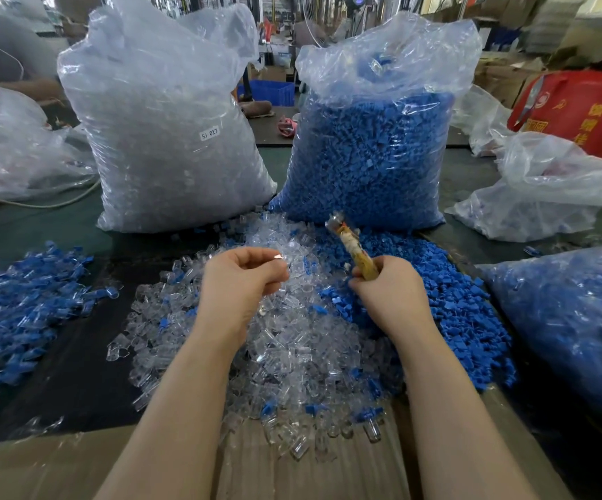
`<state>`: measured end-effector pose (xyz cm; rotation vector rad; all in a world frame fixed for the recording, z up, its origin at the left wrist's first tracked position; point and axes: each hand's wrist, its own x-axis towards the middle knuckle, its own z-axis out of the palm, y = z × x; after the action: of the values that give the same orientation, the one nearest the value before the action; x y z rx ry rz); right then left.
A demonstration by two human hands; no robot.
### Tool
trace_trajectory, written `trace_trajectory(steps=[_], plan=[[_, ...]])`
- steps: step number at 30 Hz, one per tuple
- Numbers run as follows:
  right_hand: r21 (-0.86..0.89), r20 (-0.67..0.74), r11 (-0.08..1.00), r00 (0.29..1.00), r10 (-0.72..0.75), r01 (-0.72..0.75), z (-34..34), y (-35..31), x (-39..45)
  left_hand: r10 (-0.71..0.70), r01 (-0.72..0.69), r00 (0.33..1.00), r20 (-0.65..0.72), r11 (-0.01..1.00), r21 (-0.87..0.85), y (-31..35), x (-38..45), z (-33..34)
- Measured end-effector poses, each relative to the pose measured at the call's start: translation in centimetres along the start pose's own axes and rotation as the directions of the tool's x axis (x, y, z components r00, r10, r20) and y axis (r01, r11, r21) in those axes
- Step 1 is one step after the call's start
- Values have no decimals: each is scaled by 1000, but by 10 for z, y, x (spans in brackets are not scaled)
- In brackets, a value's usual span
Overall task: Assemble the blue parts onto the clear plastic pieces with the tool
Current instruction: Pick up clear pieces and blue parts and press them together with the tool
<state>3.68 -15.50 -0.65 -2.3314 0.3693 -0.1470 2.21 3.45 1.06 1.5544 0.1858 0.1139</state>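
A heap of clear plastic pieces [292,355] lies in front of me, with a heap of loose blue parts [447,312] to its right. My left hand [242,283] hovers over the clear heap, fingers curled, pinching one small clear piece [277,258] at the fingertips. My right hand [389,286] grips the tool [350,243], a tape-wrapped stick that points up and away from me. The tool's tip is above the edge of the blue heap, not touching any part.
Two tall plastic bags stand behind the heaps: clear pieces [169,138] at left, blue parts [371,146] at right. A pile of assembled blue-and-clear pieces [21,301] lies far left, another filled bag [573,319] at right. Cardboard [76,463] covers the near edge.
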Motion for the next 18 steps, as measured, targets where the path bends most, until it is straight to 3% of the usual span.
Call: trace_trajectory(steps=[7, 12, 18], plan=[[367, -81, 899, 971, -225, 239, -3, -18, -11, 47, -48, 999, -13, 999, -10, 2, -5, 12], [359, -53, 877, 945, -322, 319, 1, -27, -19, 114, -113, 993, -37, 993, 28, 1, -6, 17], [241, -103, 908, 939, -328, 344, 4, -31, -21, 209, -200, 977, -48, 970, 139, 0, -5, 17]])
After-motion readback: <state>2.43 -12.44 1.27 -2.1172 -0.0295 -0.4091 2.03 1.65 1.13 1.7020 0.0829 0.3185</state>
